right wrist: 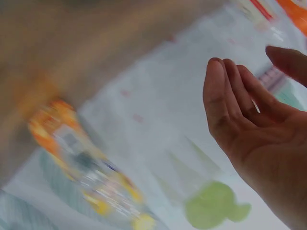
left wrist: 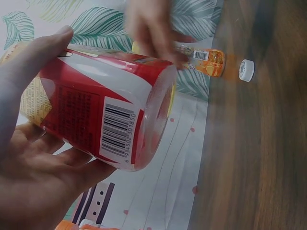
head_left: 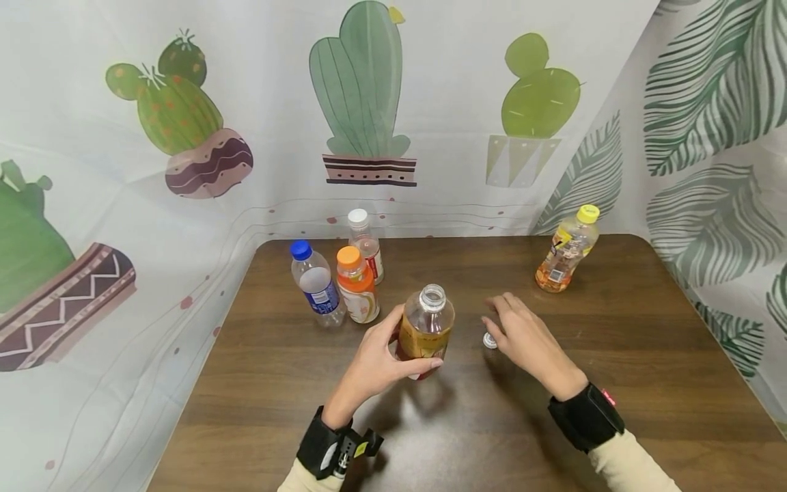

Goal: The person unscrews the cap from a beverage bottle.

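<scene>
My left hand (head_left: pixel 381 355) grips a clear bottle (head_left: pixel 425 331) with a yellow and red label, its thumb on the near side. No cap sits on this bottle's mouth. In the left wrist view the bottle's red label side with a barcode (left wrist: pixel 117 129) faces the camera. A white cap (head_left: pixel 490 340) lies on the table, partly behind the thumb of my right hand (head_left: pixel 527 338). That hand hovers over the table with its fingers loosely bent and nothing in them. The right wrist view shows the same hand (right wrist: pixel 259 110) with thumb and fingers apart.
At the left stand a blue-capped bottle (head_left: pixel 320 285), an orange-capped bottle (head_left: pixel 359 290) and a white-capped bottle (head_left: pixel 366 246). A yellow-capped bottle (head_left: pixel 567 249) stands at the back right. A printed cloth (head_left: pixel 455 102) hangs behind the brown table (head_left: pixel 264 403).
</scene>
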Available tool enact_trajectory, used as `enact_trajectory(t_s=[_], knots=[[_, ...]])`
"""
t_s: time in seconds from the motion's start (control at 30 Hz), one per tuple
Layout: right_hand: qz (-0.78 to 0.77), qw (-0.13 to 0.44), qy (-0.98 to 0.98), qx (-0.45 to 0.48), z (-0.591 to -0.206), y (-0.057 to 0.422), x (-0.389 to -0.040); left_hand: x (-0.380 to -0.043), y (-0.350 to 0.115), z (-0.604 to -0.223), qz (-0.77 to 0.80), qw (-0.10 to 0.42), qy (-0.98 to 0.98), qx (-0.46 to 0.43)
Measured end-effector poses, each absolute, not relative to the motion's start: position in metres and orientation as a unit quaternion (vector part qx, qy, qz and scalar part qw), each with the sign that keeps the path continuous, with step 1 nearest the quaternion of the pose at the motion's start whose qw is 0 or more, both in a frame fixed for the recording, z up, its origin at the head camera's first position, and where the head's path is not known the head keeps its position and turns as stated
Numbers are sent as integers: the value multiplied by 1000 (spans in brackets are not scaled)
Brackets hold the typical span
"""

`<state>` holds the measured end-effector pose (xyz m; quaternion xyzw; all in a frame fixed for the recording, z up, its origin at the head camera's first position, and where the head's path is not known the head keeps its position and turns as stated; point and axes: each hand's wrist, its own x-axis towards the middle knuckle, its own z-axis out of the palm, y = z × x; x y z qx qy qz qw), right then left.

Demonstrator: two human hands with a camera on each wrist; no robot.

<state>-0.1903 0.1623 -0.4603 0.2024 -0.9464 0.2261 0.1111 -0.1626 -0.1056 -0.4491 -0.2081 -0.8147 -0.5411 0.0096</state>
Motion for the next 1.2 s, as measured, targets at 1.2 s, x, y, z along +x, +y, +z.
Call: enact_trajectory(t_s=[1.2], knots=[[366,204,-874,246,-396,91,-142,-159,-91,-446,-522,82,-818,-225]])
